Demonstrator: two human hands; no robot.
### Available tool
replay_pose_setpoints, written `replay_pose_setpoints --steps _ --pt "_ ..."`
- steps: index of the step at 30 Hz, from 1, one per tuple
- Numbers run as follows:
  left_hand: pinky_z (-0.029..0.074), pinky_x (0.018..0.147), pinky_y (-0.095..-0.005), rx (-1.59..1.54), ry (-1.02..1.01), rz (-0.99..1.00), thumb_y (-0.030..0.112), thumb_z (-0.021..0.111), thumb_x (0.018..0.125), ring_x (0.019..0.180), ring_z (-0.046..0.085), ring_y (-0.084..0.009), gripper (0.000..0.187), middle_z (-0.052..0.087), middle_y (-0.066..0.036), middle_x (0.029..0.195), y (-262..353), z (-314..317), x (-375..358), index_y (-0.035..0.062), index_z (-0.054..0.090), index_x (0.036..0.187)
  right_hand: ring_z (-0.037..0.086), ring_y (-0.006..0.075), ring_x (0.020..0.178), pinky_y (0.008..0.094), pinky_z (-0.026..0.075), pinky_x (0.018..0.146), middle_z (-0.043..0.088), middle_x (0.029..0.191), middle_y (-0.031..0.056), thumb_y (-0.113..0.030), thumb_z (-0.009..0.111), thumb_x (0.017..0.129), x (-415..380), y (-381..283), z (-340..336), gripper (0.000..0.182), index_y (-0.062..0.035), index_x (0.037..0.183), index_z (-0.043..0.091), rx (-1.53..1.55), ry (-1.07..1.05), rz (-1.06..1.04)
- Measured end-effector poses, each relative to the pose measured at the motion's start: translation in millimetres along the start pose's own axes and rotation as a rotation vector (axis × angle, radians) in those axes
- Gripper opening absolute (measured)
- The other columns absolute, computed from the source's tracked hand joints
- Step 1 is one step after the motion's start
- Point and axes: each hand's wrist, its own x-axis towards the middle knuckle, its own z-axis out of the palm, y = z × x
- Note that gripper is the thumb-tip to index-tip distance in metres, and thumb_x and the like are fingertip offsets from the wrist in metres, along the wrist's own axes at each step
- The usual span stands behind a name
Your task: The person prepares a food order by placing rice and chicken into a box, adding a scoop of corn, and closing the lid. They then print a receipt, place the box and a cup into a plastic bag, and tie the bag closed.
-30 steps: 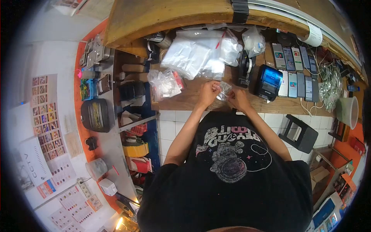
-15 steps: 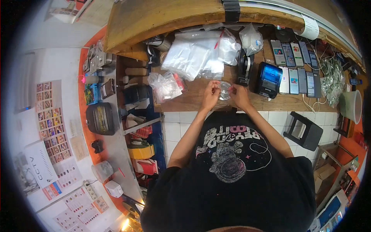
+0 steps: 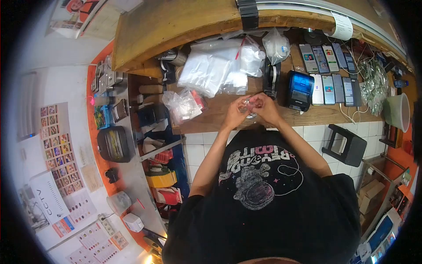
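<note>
In the head view my hands meet over the front part of the wooden table. Between them is a small round clear object (image 3: 251, 115), glossy and see-through; its exact kind does not show, and fingers cover much of it. My left hand (image 3: 236, 113) pinches it from the left side, with fingers curled. From the right, my right hand (image 3: 265, 110) closes on it too, thumb and fingertips nearly touching those of my left hand.
Clear plastic bags (image 3: 206, 66) lie behind the hands, a bag with red-and-white contents (image 3: 184, 105) to the left. A black tape dispenser (image 3: 271, 79), a printer (image 3: 300, 90) and several phones (image 3: 329, 90) stand to the right. A wooden shelf (image 3: 176, 35) overhangs the back.
My hands have drawn closer together, the right one moving left over the round object, which is now more covered. The camera view has shifted slightly.
</note>
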Motion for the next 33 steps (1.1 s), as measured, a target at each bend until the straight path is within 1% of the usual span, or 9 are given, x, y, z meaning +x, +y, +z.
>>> replay_pose_setpoints --steps 1,3,11,14,16,21,24,30,33 --pt "0.050 0.076 -0.0240 0.053 -0.003 0.008 -0.002 0.072 0.079 0.083 0.063 -0.0102 0.052 0.066 -0.003 0.091 -3 -1 1 0.0029 0.055 0.129 0.060 0.0116 0.077 0.0273 0.052 0.070 0.059 0.082 0.0039 0.003 0.072 0.074 3 -14 -4 0.022 -0.0003 0.093 0.062 -0.002 0.004 -0.004" --pt "0.048 0.074 -0.0233 0.017 -0.043 -0.049 -0.002 0.071 0.079 0.082 0.060 -0.0091 0.050 0.064 -0.002 0.091 -11 -5 2 0.0029 0.056 0.127 0.058 0.0129 0.073 0.0305 0.050 0.066 0.053 0.075 0.0044 -0.004 0.077 0.069 7 -38 -14 0.027 -0.0019 0.091 0.061 -0.540 -0.158 -0.065" --pt "0.041 0.064 -0.0193 -0.213 0.073 -0.002 -0.009 0.056 0.085 0.076 0.052 -0.0041 0.040 0.054 0.003 0.084 -10 13 -3 0.0046 0.056 0.122 0.062 0.0146 0.075 0.0307 0.050 0.068 0.066 0.082 0.0072 -0.008 0.076 0.072 49 -69 -68 0.022 -0.0019 0.088 0.063 -0.305 -0.443 0.068" --pt "0.042 0.067 -0.0192 -0.296 0.131 -0.097 -0.010 0.053 0.084 0.080 0.054 -0.0045 0.043 0.054 0.003 0.084 6 8 -19 0.0043 0.055 0.124 0.068 0.0230 0.077 0.0337 0.052 0.071 0.070 0.083 0.0134 -0.001 0.064 0.081 99 -70 -126 0.009 -0.0009 0.089 0.067 -0.691 0.184 -0.218" --pt "0.045 0.068 -0.0210 -0.130 0.198 -0.062 -0.009 0.053 0.083 0.078 0.056 -0.0061 0.043 0.058 0.000 0.087 12 3 -28 0.0029 0.056 0.125 0.069 0.0313 0.080 0.0389 0.053 0.073 0.069 0.088 0.0199 -0.001 0.060 0.081 133 -72 -155 0.014 -0.0027 0.090 0.070 -0.929 0.455 -0.196" --pt "0.047 0.064 -0.0227 0.278 0.287 -0.178 -0.004 0.056 0.081 0.070 0.058 -0.0080 0.043 0.066 -0.007 0.092 28 -21 -51 0.0034 0.061 0.123 0.068 0.0352 0.094 0.0464 0.053 0.083 0.067 0.101 0.0223 -0.012 0.060 0.079 197 -41 -189 0.021 -0.0085 0.096 0.072 -1.375 0.133 -0.075" --pt "0.046 0.063 -0.0220 0.477 0.429 -0.044 -0.001 0.058 0.084 0.070 0.057 -0.0067 0.037 0.066 -0.005 0.085 21 -40 -80 0.0021 0.062 0.121 0.066 0.0385 0.094 0.0482 0.053 0.082 0.068 0.094 0.0255 -0.014 0.056 0.080 206 -53 -164 0.016 -0.0028 0.081 0.068 -1.553 0.172 0.081" --pt "0.039 0.059 -0.0178 -0.253 0.933 -0.220 0.008 0.060 0.093 0.069 0.055 -0.0053 0.030 0.070 -0.008 0.091 13 -85 -134 -0.0024 0.061 0.120 0.067 0.0403 0.089 0.0507 0.053 0.078 0.068 0.089 0.0246 -0.010 0.052 0.082 218 -14 -177 0.017 -0.0013 0.087 0.066 -1.503 0.318 -0.086" --pt "0.040 0.059 -0.0191 -0.129 1.084 -0.101 0.008 0.062 0.092 0.066 0.053 -0.0048 0.034 0.071 -0.009 0.092 28 -126 -137 -0.0058 0.059 0.123 0.067 0.0406 0.088 0.0471 0.053 0.076 0.067 0.086 0.0255 -0.007 0.054 0.080 211 -13 -181 0.015 0.0010 0.087 0.065 -1.447 0.304 -0.167"
